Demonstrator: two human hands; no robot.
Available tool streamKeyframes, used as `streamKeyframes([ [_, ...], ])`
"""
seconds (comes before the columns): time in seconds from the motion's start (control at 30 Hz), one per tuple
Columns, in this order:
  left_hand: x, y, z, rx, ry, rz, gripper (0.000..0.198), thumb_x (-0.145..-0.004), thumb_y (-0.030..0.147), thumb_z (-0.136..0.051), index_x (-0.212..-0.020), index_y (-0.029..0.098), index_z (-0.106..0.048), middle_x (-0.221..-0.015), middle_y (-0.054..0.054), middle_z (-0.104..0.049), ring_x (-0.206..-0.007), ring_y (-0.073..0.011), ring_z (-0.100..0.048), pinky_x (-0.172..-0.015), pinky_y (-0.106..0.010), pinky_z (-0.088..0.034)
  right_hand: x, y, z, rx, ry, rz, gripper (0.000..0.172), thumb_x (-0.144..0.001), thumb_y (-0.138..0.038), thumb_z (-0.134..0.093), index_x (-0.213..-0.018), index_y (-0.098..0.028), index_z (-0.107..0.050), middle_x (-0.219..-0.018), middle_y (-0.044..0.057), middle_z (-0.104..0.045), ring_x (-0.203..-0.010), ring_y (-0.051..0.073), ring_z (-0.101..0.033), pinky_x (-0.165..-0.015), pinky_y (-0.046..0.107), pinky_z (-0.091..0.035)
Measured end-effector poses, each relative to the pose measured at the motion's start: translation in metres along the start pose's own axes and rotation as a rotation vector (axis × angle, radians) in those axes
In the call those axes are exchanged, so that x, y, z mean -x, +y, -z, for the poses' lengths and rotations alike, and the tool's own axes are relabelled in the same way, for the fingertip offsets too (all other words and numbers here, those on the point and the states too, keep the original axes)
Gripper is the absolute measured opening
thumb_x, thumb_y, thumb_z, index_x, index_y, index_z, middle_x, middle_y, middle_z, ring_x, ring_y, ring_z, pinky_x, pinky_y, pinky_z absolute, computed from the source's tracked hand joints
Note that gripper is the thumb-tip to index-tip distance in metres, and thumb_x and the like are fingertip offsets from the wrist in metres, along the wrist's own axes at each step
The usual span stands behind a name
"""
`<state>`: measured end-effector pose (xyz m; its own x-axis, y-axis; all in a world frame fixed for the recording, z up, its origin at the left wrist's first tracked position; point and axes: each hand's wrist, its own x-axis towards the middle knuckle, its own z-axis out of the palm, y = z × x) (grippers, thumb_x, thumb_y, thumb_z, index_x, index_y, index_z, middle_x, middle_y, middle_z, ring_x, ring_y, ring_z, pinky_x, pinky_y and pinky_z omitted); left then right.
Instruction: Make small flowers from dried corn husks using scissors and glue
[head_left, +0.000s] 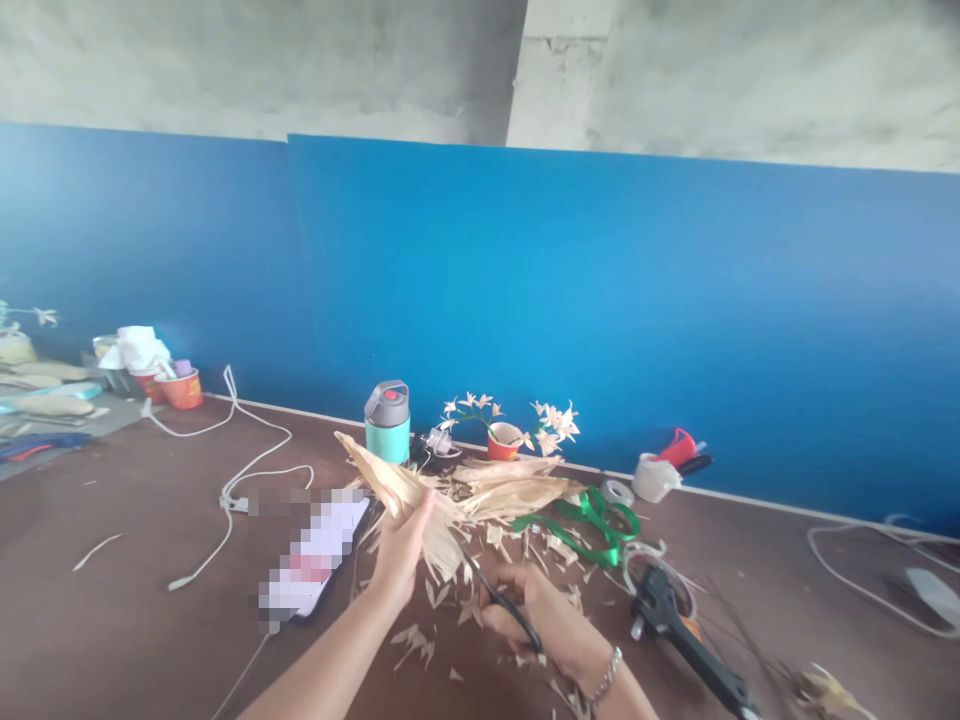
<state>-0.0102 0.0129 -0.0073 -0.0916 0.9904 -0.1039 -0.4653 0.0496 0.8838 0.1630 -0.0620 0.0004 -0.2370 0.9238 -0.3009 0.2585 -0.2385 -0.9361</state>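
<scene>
While the left hand [405, 553] pinches the pale husk [386, 482] at lower centre of the frame, scissors [517, 617] sit right by it.
Right hand [538, 608]: fingers wrapped round the scissors; can't tell blade gap. Slip could nick the left hand; husk looks dry, could split if tugged. Scraps [415, 640] below could hide good pieces.

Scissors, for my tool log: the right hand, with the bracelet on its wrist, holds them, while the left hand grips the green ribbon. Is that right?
Not quite: the head view shows the left hand gripping a husk; the green ribbon lies on the table. The right hand, bracelet on its wrist, does hold the scissors.
</scene>
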Motion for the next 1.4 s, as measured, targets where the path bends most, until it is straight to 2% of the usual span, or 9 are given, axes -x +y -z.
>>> streamKeyframes([
  [0.23, 0.000, 0.004, -0.002, -0.021, -0.015, 0.025, 0.050, -0.060, 0.043, -0.075, -0.097, 0.011, -0.068, -0.088, -0.011, -0.072, -0.082, -0.0243, -0.067, -0.072, -0.031, -0.049, 0.004, -0.005, 0.000, 0.000, 0.001, 0.003, 0.007, -0.065, -0.017, -0.058, -0.072, -0.015, -0.057, -0.044, -0.009, -0.043, -0.034, 0.002, -0.033, -0.032, 0.014, -0.025],
  [0.47, 0.001, 0.002, -0.002, -0.043, -0.012, 0.032, 0.048, -0.060, 0.045, -0.075, -0.094, 0.011, -0.068, -0.084, -0.011, -0.072, -0.079, -0.0246, -0.067, -0.066, -0.030, -0.050, 0.003, -0.003, 0.001, 0.035, 0.000, -0.013, 0.011, -0.066, -0.022, -0.061, -0.074, -0.015, -0.058, -0.046, -0.008, -0.046, -0.035, 0.004, -0.039, -0.032, 0.013, -0.028],
  [0.67, 0.000, -0.001, -0.001, -0.057, -0.024, 0.002, 0.044, -0.063, 0.041, -0.074, -0.094, 0.011, -0.068, -0.098, -0.012, -0.071, -0.094, -0.0256, -0.064, -0.078, -0.031, -0.049, 0.000, 0.001, 0.002, 0.041, -0.015, 0.029, 0.010, -0.068, -0.022, -0.060, -0.074, -0.015, -0.057, -0.047, -0.008, -0.045, -0.035, 0.004, -0.039, -0.033, 0.014, -0.028],
  [0.87, 0.000, 0.000, -0.001, -0.063, -0.032, 0.037, 0.044, -0.061, 0.043, -0.075, -0.092, 0.012, -0.069, -0.092, -0.011, -0.072, -0.089, -0.0255, -0.065, -0.074, -0.030, -0.050, 0.003, -0.003, 0.001, 0.048, -0.016, 0.030, 0.008, -0.068, -0.022, -0.060, -0.072, -0.015, -0.057, -0.046, -0.008, -0.044, -0.035, 0.004, -0.036, -0.033, 0.014, -0.025],
  [1.03, 0.002, 0.004, -0.002, -0.046, -0.052, 0.018, 0.044, -0.062, 0.041, -0.074, -0.094, 0.011, -0.069, -0.093, -0.012, -0.071, -0.093, -0.0259, -0.064, -0.077, -0.031, -0.049, 0.004, -0.006, 0.000, 0.051, -0.005, 0.002, 0.012, -0.067, -0.025, -0.062, -0.072, -0.015, -0.057, -0.045, -0.008, -0.046, -0.035, 0.004, -0.038, -0.033, 0.015, -0.027],
  [1.27, 0.004, 0.006, -0.002, -0.082, -0.094, 0.077, 0.041, -0.062, 0.042, -0.074, -0.089, 0.011, -0.070, -0.077, -0.008, -0.072, -0.077, -0.0228, -0.066, -0.063, -0.026, -0.049, 0.006, -0.012, -0.003, 0.022, -0.017, 0.005, 0.013, -0.065, -0.024, -0.063, -0.072, -0.015, -0.058, -0.047, -0.007, -0.046, -0.036, 0.004, -0.037, -0.034, 0.015, -0.027],
  [1.4, 0.005, 0.008, -0.003, -0.050, -0.106, 0.094, 0.041, -0.064, 0.042, -0.073, -0.091, 0.012, -0.070, -0.078, -0.008, -0.072, -0.079, -0.0228, -0.067, -0.067, -0.027, -0.050, 0.006, -0.013, -0.003, 0.055, -0.010, 0.006, 0.009, -0.065, -0.022, -0.059, -0.071, -0.015, -0.058, -0.045, -0.008, -0.044, -0.036, 0.004, -0.037, -0.034, 0.014, -0.027],
])
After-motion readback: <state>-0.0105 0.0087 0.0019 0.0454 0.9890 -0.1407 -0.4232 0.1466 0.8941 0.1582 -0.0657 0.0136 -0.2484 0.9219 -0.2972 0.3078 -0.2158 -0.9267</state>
